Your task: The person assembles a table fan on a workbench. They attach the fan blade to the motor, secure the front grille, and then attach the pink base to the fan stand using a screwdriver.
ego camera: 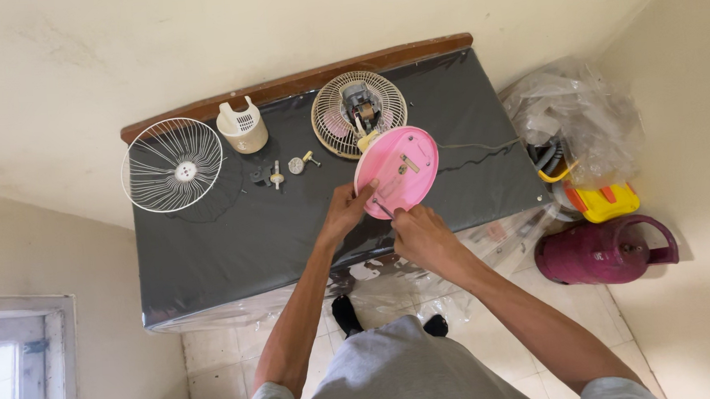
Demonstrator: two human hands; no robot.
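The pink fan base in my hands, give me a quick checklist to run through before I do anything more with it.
1. Pink fan base steadied: ok, the left hand grips its lower left edge.
2. Right hand on the work: ok, its fingers are at the base's lower rim; whether they hold a tool, cannot tell.
3. Base lifted for access: ok, it is tilted up with its underside facing the camera.
4. Small loose parts together: ok, clustered on the dark table left of the base.
5. Front grille out of the way: ok, lying flat at the table's left end.
6. Cord free: cannot tell, it trails right off the table.
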